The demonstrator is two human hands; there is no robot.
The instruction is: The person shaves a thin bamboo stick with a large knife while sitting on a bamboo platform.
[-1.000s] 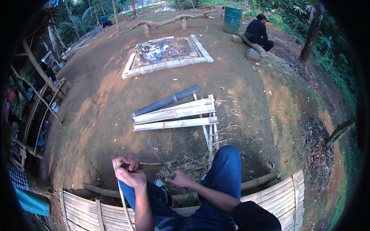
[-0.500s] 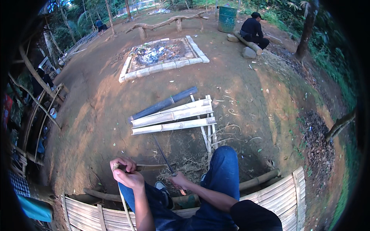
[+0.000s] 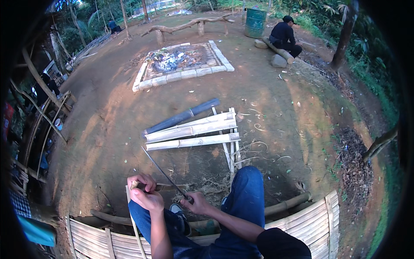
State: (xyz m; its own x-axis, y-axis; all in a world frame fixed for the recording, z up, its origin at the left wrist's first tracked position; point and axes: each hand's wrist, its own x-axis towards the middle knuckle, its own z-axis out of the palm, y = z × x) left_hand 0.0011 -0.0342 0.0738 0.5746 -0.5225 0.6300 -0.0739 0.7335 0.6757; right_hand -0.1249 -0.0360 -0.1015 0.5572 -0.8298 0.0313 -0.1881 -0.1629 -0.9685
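My left hand (image 3: 145, 192) is closed round a piece of bamboo (image 3: 169, 187), held above my left knee. One cut end (image 3: 134, 184) pokes out by the thumb, and the rest runs right toward the blade. A long, thin pale strip (image 3: 133, 215) passes down beside this hand and along my left thigh. In my right hand (image 3: 198, 203) is the handle of a machete (image 3: 166, 174), between my knees. Its narrow dark blade slants up and left, the tip short of the split bamboo halves (image 3: 194, 141) on the ground.
Beyond the pale halves lies a dark bamboo pole (image 3: 183, 115). Curly shavings (image 3: 211, 185) litter the ground by my feet. I sit on a bamboo-slat bench (image 3: 297, 218). Farther off are a brick-edged fire pit (image 3: 183, 75), a green drum (image 3: 255, 22) and a seated person (image 3: 283, 34).
The machete's blade has swung left, its tip now farther from my right knee. My right hand has shifted slightly left and up. My left hand keeps its hold on the bamboo.
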